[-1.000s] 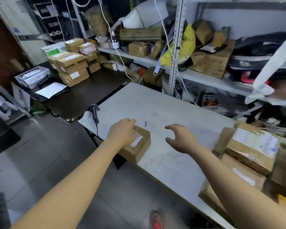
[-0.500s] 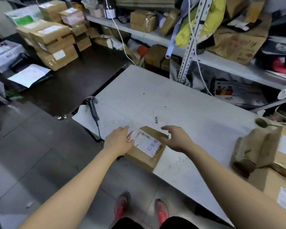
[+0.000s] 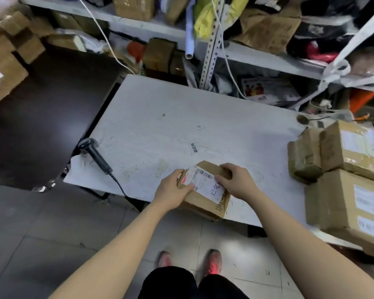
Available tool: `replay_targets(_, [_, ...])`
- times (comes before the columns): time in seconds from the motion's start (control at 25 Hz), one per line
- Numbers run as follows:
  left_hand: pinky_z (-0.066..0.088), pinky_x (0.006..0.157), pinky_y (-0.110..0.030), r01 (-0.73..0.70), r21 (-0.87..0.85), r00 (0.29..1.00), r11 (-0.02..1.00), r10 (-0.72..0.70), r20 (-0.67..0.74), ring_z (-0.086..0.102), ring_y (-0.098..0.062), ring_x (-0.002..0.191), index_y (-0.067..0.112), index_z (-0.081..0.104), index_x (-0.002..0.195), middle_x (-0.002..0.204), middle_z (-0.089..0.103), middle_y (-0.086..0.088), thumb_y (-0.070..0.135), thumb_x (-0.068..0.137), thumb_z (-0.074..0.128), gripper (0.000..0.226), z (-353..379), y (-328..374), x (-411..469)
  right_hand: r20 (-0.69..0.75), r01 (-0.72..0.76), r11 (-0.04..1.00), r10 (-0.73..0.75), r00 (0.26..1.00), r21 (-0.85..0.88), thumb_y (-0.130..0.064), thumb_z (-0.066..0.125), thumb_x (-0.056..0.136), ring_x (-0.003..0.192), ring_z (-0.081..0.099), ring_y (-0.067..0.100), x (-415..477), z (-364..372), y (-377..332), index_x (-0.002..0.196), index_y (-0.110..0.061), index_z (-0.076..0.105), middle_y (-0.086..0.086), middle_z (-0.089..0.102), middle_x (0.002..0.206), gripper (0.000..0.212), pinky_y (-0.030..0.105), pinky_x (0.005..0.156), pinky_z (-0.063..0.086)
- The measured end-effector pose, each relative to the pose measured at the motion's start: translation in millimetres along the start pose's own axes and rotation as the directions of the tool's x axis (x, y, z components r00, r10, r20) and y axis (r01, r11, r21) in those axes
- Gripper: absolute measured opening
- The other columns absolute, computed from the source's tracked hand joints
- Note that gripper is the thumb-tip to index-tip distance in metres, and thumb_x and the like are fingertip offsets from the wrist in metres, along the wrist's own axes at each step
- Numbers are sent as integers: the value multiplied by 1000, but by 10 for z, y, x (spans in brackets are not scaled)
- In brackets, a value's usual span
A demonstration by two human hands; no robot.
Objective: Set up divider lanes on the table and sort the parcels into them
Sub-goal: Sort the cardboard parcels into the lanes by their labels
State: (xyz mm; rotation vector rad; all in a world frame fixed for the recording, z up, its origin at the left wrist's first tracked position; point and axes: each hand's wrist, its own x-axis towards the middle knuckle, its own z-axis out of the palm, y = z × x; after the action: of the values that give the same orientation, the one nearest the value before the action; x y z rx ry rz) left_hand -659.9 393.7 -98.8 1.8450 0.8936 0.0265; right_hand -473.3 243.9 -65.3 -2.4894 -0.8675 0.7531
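— Nearest items?
— Red shoes [image 3: 212, 262] on grey floor tiles [image 3: 52, 234], directly below the camera.
— Hands?
— On the near-left end of the parcel [image 3: 203, 203], the left hand [image 3: 173, 190]: thumb pressed on the white label [image 3: 205, 184], fingers curled round the side, gripping. On the far-right end, the right hand [image 3: 235, 182]: fingers curled over the top edge, gripping, covering part of the label.
— Location of the parcel?
— At the near edge of the white table [image 3: 160, 126], between both hands, label up. Resting or raised: cannot tell.
— Further out on the table?
— At the near-left corner, a black barcode scanner [image 3: 95, 154], lying flat, cable trailing over the edge, well apart from the parcel. At the right end, a pile of brown parcels [image 3: 354, 201], labels up, with a small taped bundle [image 3: 304, 158] touching its left side.
— Beyond that?
— Left of the white table, a dark table [image 3: 41, 115] bearing more boxes [image 3: 2, 76] at its far-left side. At the back, metal shelving [image 3: 257, 59] packed with cartons, bags and loose white cables.
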Motion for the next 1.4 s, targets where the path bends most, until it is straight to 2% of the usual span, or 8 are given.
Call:
replay_targets(0.32, [53,81,-26,-56,-23,997,998,57,51,63,-10,103,26,65,122,114,66,11,48,80,80,50,185,286,475,-211,-241,955,275,938,173,-50,73,83,84,63,5,-265,20,386,101,-31,67,-13,68,98,27,33,70,54])
replay_targets(0.52, [55,79,-31,165,-151,977,975,-182,-107,64,-12,98,24,64,111,107,66,9,68,66,80,65,298,169,196,-187,-235,945,279,942,227,-49,73,83,88,64,8,-254,23,456,110,-33,68,-15,67,99,32,32,73,54])
replay_targets(0.64, [60,89,-41,257,-418,951,872,-305,-53,66,-13,102,25,64,115,111,69,8,55,68,87,60,480,88,-22,-132,-190,949,228,965,251,-47,68,87,93,65,11,-279,-1,494,118,-37,67,-17,66,103,33,31,74,50])
replay_targets(0.76, [61,89,-40,206,-560,966,802,-257,-12,69,-11,107,33,67,115,111,71,15,29,79,87,42,618,133,-84,-60,-185,928,215,975,323,-45,66,89,105,64,11,-340,4,586,129,-37,65,-16,68,112,41,32,85,51])
replay_targets(0.88, [56,74,-12,131,-560,982,818,-186,-42,65,14,98,36,66,121,98,71,34,15,82,84,48,707,205,-52,-16,-199,853,236,972,482,-43,68,89,112,64,8,-411,19,640,132,-37,67,-15,71,116,44,33,97,52])
replay_targets(0.96, [54,72,-8,107,-544,984,832,-166,-62,63,20,94,31,66,129,98,71,33,10,82,82,53,749,224,-45,-35,-202,816,262,965,541,-42,70,89,111,65,7,-467,55,646,132,-36,67,-12,72,115,44,30,94,53])
replay_targets(1.2, [58,96,-38,38,-418,999,908,-42,-2,64,1,111,38,62,136,115,71,25,20,85,80,57,782,486,49,-95,-223,758,351,932,613,-48,67,86,106,69,9,-591,-63,751,131,-39,68,-13,73,113,46,39,96,57])
replay_targets(1.4, [60,88,-46,-111,-267,994,957,111,-16,68,-6,108,64,58,117,110,71,31,32,89,71,45,717,1047,117,-209,-136,747,348,914,650,-53,78,75,97,71,6,-709,-527,665,127,-43,69,-19,72,107,54,34,84,60])
